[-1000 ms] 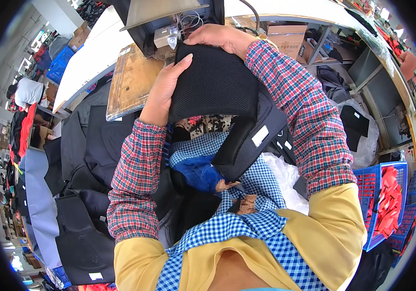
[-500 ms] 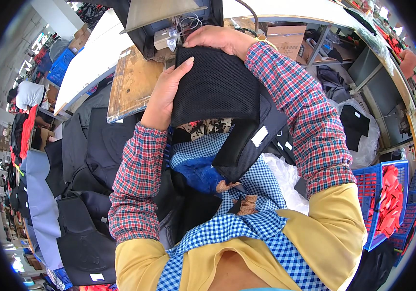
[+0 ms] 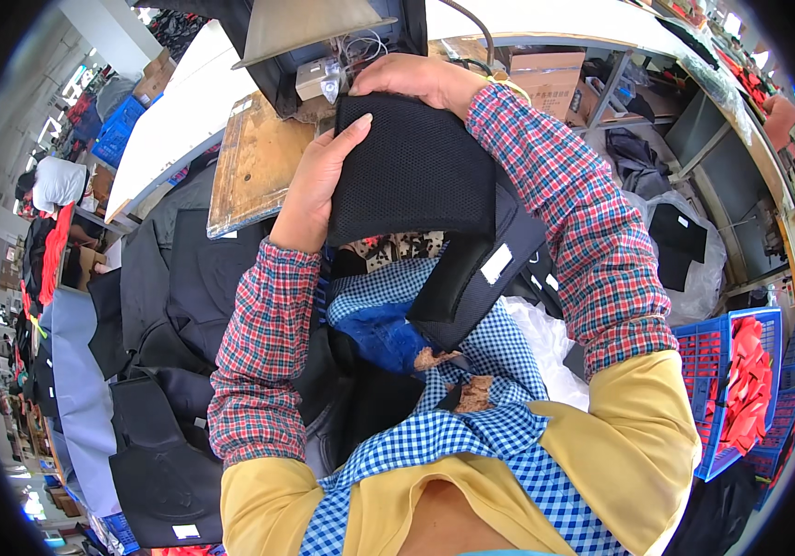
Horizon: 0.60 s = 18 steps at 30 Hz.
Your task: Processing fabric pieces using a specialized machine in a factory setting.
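A black mesh padded panel (image 3: 416,171) is held up in front of a dark sewing machine (image 3: 323,37). My left hand (image 3: 319,181) grips its left edge, fingers laid along the mesh. My right hand (image 3: 411,79) holds its top edge close to the machine head. The panel's lower part (image 3: 472,278) curves down toward my lap and carries a small white label (image 3: 495,262). A worn wooden board (image 3: 254,162) lies just left of my left hand.
Stacked black fabric pieces (image 3: 166,371) fill the left side. A blue crate with red pieces (image 3: 740,380) stands at the right. A clear bag with black pieces (image 3: 680,246) sits beyond my right arm. Cardboard boxes (image 3: 546,74) rest behind. Another person (image 3: 55,181) bends at far left.
My left hand has slid a little up along the panel's left edge. The panel stays pressed near the machine head and my right hand keeps its hold.
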Tool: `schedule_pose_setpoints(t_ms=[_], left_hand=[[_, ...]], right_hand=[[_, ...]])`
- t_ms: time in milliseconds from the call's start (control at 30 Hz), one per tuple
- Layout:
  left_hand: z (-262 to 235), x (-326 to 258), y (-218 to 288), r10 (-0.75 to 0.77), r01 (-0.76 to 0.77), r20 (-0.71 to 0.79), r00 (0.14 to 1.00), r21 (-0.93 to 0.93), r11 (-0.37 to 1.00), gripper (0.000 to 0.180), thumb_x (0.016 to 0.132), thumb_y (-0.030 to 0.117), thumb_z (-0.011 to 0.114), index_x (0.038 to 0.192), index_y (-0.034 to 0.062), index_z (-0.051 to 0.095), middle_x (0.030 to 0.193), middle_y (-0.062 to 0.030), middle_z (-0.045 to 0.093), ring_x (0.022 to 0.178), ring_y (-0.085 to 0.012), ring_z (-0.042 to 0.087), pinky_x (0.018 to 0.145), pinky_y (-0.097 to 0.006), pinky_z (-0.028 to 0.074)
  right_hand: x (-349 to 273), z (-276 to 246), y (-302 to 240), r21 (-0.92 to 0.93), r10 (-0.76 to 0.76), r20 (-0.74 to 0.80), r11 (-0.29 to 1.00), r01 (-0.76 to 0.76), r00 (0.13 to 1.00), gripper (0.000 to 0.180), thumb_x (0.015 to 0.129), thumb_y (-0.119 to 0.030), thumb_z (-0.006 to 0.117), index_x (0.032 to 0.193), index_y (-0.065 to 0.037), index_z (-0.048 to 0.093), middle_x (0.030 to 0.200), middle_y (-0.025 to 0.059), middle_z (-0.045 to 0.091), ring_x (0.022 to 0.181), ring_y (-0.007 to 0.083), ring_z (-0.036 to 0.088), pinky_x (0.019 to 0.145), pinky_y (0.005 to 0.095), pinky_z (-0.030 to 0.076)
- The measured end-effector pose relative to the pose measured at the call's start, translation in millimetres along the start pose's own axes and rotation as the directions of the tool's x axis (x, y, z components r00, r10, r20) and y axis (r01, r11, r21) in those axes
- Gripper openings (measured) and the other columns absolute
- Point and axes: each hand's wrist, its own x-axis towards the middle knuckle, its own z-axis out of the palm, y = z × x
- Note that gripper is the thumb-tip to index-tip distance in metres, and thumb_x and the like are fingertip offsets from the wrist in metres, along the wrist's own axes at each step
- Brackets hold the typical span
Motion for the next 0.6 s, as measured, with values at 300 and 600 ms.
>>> schedule_pose_setpoints(t_ms=[300, 600], left_hand=[[-2.1, 1.7, -2.3, -0.001, 0.001, -0.020, 1.000, 0.036, 0.999, 0.041, 0.087, 0.023, 0.072, 0.113, -0.0058, 0.059, 0.102, -0.0098, 0.067, 0.087, -0.0149, 0.066, 0.076, -0.024, 0.053], [-5.6, 3.7, -0.1, -0.004, 0.006, -0.023, 1.000, 0.070, 0.998, 0.043, 0.087, 0.025, 0.072, 0.113, -0.0061, 0.058, 0.103, -0.0099, 0.067, 0.087, -0.0144, 0.065, 0.076, -0.023, 0.052]], right_hand=[[5.5, -2.6, 12.2, -0.027, -0.049, -0.063, 0.999, 0.047, 0.997, 0.025, 0.085, -0.018, 0.068, 0.104, -0.002, 0.070, 0.093, 0.0044, 0.070, 0.084, 0.0107, 0.063, 0.078, 0.0230, 0.050], [8.8, -2.0, 13.9, 0.009, -0.026, -0.077, 1.000, 0.027, 0.997, 0.025, 0.087, -0.018, 0.068, 0.105, -0.002, 0.069, 0.094, 0.0044, 0.070, 0.083, 0.0105, 0.064, 0.076, 0.0225, 0.051]])
